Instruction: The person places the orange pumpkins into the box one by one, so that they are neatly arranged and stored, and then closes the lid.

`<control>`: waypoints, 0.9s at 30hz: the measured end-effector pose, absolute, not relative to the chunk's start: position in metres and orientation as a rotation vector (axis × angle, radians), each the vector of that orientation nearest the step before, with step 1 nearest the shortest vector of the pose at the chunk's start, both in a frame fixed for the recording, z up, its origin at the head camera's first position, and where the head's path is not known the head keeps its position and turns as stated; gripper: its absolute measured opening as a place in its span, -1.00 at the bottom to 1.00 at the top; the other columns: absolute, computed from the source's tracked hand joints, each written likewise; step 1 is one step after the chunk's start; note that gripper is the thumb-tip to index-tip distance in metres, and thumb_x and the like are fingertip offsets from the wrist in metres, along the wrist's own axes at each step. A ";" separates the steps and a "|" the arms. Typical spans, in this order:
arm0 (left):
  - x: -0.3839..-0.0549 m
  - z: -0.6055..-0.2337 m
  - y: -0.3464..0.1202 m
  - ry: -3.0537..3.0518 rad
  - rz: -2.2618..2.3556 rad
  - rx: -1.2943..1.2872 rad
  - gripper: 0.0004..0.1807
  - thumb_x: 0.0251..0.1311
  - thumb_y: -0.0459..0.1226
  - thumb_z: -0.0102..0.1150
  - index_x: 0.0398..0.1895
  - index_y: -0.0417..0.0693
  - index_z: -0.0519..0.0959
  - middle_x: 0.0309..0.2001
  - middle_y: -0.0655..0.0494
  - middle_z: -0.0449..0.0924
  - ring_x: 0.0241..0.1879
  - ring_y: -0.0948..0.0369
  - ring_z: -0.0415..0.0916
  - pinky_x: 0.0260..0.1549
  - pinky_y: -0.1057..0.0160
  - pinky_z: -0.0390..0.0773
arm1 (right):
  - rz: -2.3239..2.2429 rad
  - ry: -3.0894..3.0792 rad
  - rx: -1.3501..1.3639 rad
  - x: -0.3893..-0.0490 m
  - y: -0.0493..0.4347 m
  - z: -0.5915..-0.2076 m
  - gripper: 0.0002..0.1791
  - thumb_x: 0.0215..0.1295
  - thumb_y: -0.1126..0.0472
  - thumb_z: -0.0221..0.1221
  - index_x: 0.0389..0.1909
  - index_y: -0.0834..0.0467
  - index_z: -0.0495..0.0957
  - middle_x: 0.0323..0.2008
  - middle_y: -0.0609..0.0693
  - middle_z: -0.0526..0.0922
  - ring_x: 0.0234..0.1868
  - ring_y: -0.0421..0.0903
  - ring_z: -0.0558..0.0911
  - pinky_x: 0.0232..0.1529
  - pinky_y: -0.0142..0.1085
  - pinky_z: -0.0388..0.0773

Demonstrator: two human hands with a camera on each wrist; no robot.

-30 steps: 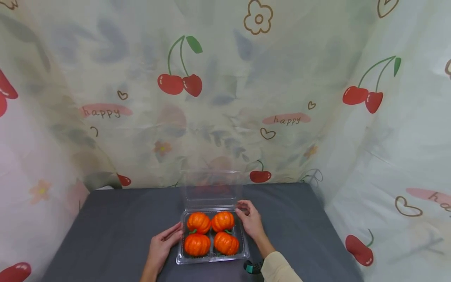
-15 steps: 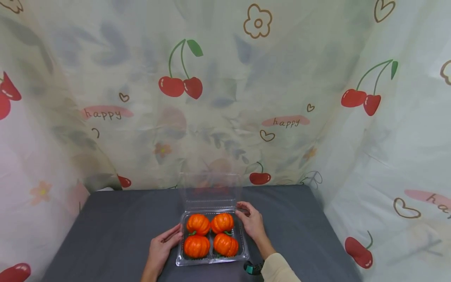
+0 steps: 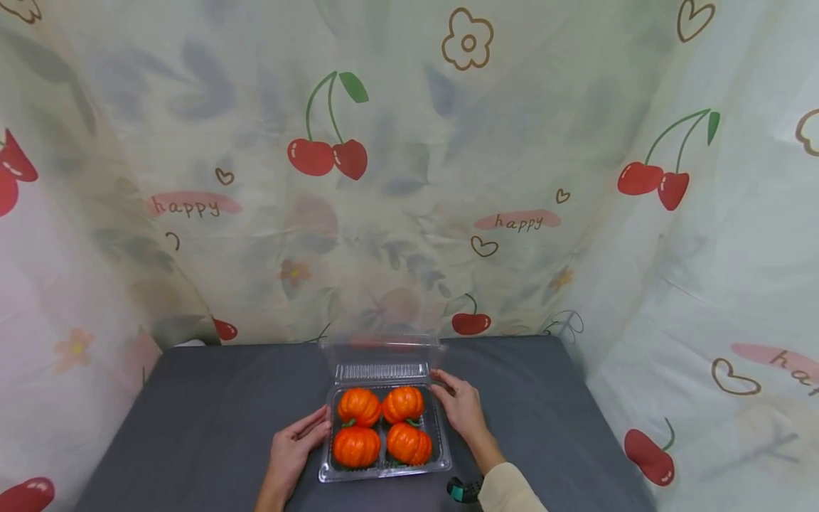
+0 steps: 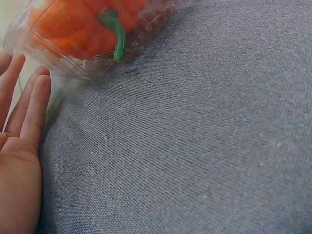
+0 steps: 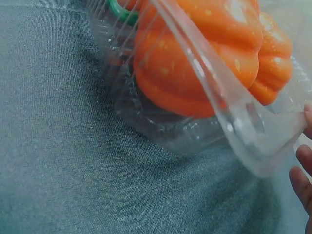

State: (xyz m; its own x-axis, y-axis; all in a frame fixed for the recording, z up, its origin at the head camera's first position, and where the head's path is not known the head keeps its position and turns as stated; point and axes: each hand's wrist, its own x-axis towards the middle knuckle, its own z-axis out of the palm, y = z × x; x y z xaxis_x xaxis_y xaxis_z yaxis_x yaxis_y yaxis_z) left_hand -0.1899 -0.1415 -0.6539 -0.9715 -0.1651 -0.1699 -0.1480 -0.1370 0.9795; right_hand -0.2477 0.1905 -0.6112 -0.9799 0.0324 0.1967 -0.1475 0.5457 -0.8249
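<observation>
In the head view a clear plastic clamshell box stands on the dark table, its transparent lid raised at the back. Several orange toy pumpkins with green stems sit inside in two rows. My left hand is at the box's left side, fingers straight, fingertips at its wall. My right hand is at the back right corner near the lid's hinge. The right wrist view shows a fingertip touching the clear plastic edge, with the other visible fingers spread apart. Much of the right hand is outside that view.
A dark grey cloth covers the table. Behind and beside it hang pale curtains printed with cherries. Close to the right sleeve is a small black device with a teal patch.
The lid's upper edge has dropped in the head view, and its ribbed hinge part shows more. My right hand has shifted slightly right and down; the left hand and pumpkins have barely moved.
</observation>
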 end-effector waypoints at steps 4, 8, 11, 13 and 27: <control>-0.190 -0.653 -0.141 -2.059 -2.335 0.382 -0.39 0.05 -0.22 0.55 0.20 -0.24 0.64 0.01 0.16 0.78 -0.10 0.45 0.72 -0.12 0.42 0.72 | 1.393 -2.601 0.129 -0.246 0.193 -0.612 -0.57 0.36 0.19 0.32 0.22 0.17 0.64 0.11 0.02 0.76 0.09 0.02 0.75 0.18 -0.04 0.65; -0.191 -0.652 -0.141 -2.071 -2.321 0.387 -0.39 0.05 -0.21 0.56 0.20 -0.23 0.64 0.02 0.14 0.78 -0.10 0.46 0.72 -0.13 0.42 0.72 | 1.396 -2.620 0.127 -0.245 0.197 -0.613 -0.57 0.36 0.16 0.31 0.23 0.15 0.64 0.11 -0.01 0.76 0.09 0.00 0.74 0.19 -0.04 0.64; -0.191 -0.652 -0.141 -2.069 -2.316 0.376 -0.40 0.05 -0.22 0.55 0.19 -0.23 0.64 0.03 0.13 0.78 -0.09 0.46 0.72 -0.12 0.42 0.72 | 1.373 -2.634 0.172 -0.245 0.200 -0.613 -0.57 0.38 0.15 0.30 0.23 0.16 0.64 0.12 0.01 0.76 0.09 0.03 0.74 0.18 -0.01 0.65; -0.192 -0.652 -0.141 -2.061 -2.319 0.365 -0.41 0.05 -0.24 0.55 0.19 -0.24 0.64 0.03 0.13 0.77 -0.08 0.46 0.72 -0.11 0.42 0.72 | 1.347 -2.654 0.206 -0.244 0.202 -0.612 -0.59 0.39 0.14 0.28 0.22 0.15 0.64 0.12 0.02 0.75 0.11 0.05 0.72 0.18 0.01 0.64; -0.190 -0.654 -0.142 -2.033 -2.353 0.353 -0.39 0.13 -0.31 0.49 0.24 -0.40 0.56 -0.12 0.17 0.82 -0.17 0.41 0.75 -0.15 0.40 0.73 | 1.292 -2.783 0.226 -0.240 0.211 -0.611 -0.58 0.49 0.07 0.15 0.31 -0.01 0.59 0.23 0.05 0.68 0.26 0.09 0.65 0.30 0.09 0.55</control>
